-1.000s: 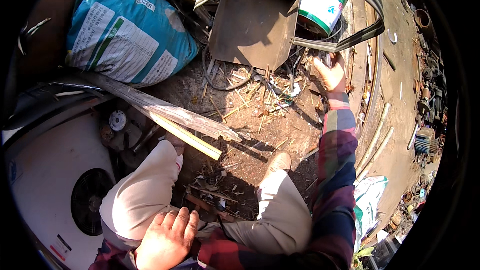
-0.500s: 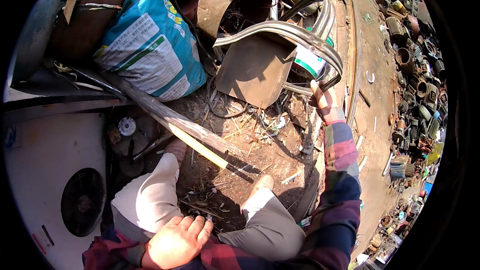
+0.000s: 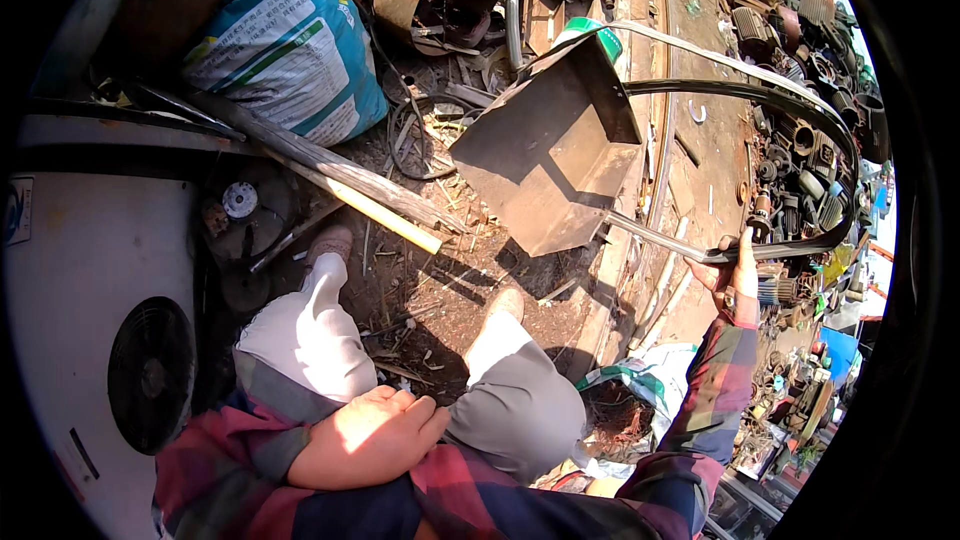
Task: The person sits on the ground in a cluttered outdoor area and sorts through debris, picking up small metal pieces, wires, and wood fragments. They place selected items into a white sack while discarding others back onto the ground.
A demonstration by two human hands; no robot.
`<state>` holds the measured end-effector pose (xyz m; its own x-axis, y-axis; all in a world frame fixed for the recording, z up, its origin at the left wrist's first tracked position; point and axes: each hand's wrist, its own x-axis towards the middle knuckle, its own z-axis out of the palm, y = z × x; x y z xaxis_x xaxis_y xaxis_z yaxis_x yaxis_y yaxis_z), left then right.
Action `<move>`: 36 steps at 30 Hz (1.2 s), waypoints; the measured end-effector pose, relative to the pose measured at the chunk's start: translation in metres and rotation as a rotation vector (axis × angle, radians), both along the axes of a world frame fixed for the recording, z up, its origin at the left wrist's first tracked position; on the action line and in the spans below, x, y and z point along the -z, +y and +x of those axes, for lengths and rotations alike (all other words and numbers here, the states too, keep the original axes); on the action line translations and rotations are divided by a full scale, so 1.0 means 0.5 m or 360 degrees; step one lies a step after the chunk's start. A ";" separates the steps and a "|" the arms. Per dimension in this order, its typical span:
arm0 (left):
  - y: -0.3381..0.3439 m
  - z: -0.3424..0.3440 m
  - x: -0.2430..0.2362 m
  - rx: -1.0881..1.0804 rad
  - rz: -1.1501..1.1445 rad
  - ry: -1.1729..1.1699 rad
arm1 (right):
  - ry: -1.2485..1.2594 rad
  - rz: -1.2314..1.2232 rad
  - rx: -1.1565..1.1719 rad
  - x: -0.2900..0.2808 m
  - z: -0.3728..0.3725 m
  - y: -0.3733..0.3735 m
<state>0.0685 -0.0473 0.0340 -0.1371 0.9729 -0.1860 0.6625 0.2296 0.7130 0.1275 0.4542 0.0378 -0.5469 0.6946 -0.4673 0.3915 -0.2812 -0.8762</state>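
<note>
The long, bent black strip [image 3: 848, 175] shows silvery grey along its upper arm; the open-sided sheet-metal pan [image 3: 555, 165] is dull brown; the plump teal-blue sack [image 3: 355, 90] carries white panels and a green stripe; the cloth shirt sleeve [image 3: 715, 380] is plaid in red, navy and grey; the cloth trousers [image 3: 525, 400] are plain beige; the slim wooden stick [image 3: 380, 213] is pale yellow; the flat white panel [image 3: 100, 240] surrounds a round black fan [image 3: 150, 360].

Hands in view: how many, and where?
2. The left hand rests against the trousers; the right hand grips the looped strip beside the metal scoop. No other hand shows.
</note>
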 end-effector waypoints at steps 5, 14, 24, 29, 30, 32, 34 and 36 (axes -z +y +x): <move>0.010 -0.004 0.009 0.0001 -0.0030 -0.0188 | -0.0115 0.0205 0.0293 -0.031 0.093 0.145; 0.063 -0.059 0.005 -0.0177 -0.0149 -0.0115 | -0.0197 0.0514 0.0577 0.153 -0.159 0.430; 0.128 -0.123 0.034 -0.0470 -0.0445 0.0038 | 0.0214 -0.0111 0.0326 0.423 -0.448 0.557; 0.135 -0.135 0.045 -0.0386 -0.0572 0.0136 | 0.0490 -0.0163 0.0105 0.506 -0.508 0.486; 0.137 -0.135 0.051 -0.0374 -0.0591 0.0157 | 0.0497 -0.0084 0.0020 0.501 -0.515 0.448; 0.145 -0.133 0.052 -0.0376 -0.0631 0.0152 | 0.0485 0.0109 -0.0086 0.516 -0.511 0.381; 0.151 -0.133 0.058 -0.0380 -0.0657 0.0168 | 0.0430 0.0068 -0.0151 0.549 -0.495 0.349; 0.158 -0.134 0.058 -0.0381 -0.0675 0.0187 | 0.0356 -0.0157 -0.0296 0.596 -0.477 0.281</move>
<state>0.0017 0.0317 0.0048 -0.3911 0.7538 -0.5281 0.6260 0.6385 0.4477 -0.1108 0.5947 -0.2601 -0.7573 0.5301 -0.3814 0.2449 -0.3109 -0.9183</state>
